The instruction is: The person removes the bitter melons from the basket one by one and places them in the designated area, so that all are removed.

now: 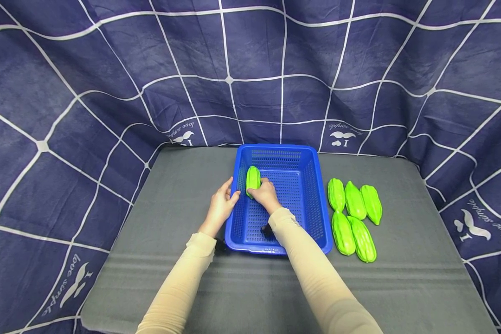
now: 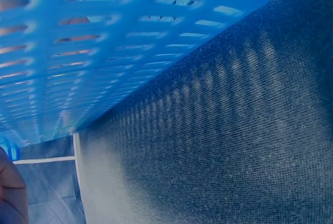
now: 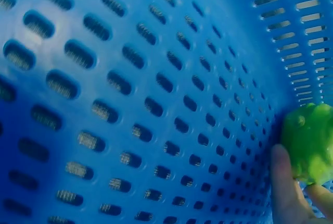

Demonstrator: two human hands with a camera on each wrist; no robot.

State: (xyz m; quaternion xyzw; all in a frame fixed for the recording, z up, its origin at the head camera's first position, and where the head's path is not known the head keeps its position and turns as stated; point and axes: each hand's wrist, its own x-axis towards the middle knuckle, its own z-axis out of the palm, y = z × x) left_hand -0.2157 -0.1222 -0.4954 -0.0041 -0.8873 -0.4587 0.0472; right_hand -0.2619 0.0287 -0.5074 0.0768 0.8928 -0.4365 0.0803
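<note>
A blue perforated plastic basket [image 1: 324,208] stands on the grey table. Inside it, along the left wall, lies a bright green ridged bitter melon [image 1: 253,177]. My right hand [image 1: 267,195] reaches into the basket and grips the near end of this melon, thumb on one side and fingers on the other. In the right wrist view, fingers [image 3: 283,182] touch the melon [image 3: 309,140] close to the basket floor. My left hand [image 1: 222,203] is at the basket's left rim with fingers extended; the thumb lies over the rim.
Right of the basket, several more bitter melons [image 1: 356,200] lie in two rows on the grey table [image 1: 409,250]. A dark blue curtain with white lines [image 1: 254,60] surrounds the table at the back and sides. A small black object [image 1: 267,230] shows by the right wrist.
</note>
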